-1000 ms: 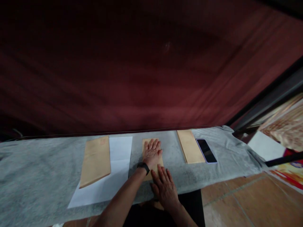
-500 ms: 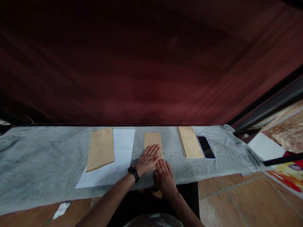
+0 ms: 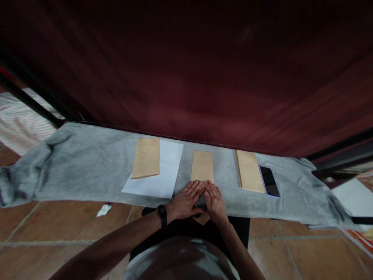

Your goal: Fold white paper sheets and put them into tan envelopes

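Observation:
A brown paper envelope (image 3: 202, 165) lies flat on the grey cloth in front of me, its long side pointing away. My left hand (image 3: 185, 201), with a dark band on the wrist, rests its outstretched fingers on the envelope's near end, thumb spread apart. Beside it my right hand (image 3: 215, 202) lies with straight fingers on the same end, near its right edge. The fingertips of both hands almost meet. The near edge of the envelope is hidden under them.
To the left, a stack of brown envelopes (image 3: 146, 158) sits partly on white paper (image 3: 169, 163). Another envelope stack (image 3: 251, 171) and a phone (image 3: 269, 181) lie to the right. Grey cloth (image 3: 96, 163) covers the narrow table; a dark red curtain (image 3: 175, 77) hangs behind.
My left hand has slid back from the envelope's middle to its near end, uncovering more of it. Both hands now lie side by side there. The camera view has turned.

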{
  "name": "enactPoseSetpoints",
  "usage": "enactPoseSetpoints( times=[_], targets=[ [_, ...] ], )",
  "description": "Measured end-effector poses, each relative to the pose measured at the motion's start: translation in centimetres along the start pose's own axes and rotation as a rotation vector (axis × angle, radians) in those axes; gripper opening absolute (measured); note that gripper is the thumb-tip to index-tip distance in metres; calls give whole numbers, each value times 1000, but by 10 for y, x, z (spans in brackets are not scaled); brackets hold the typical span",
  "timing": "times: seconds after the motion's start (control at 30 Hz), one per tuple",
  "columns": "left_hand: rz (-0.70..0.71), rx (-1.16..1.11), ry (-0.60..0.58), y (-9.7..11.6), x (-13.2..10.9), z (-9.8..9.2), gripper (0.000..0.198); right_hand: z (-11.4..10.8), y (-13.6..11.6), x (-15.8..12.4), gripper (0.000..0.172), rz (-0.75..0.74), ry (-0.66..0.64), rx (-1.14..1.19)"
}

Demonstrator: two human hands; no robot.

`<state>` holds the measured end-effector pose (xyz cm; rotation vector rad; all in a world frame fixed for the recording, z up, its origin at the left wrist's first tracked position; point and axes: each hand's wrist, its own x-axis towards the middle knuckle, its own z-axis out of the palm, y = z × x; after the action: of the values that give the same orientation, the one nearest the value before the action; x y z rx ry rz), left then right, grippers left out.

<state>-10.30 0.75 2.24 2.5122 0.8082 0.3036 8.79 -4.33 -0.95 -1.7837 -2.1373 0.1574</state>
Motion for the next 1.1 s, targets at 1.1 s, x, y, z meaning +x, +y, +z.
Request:
enactPoseSetpoints(
  times=[1.1],
  targets=[
    [109, 322, 43, -9, -10, 16, 99, 25, 32, 77, 61, -22, 44, -87]
  ],
)
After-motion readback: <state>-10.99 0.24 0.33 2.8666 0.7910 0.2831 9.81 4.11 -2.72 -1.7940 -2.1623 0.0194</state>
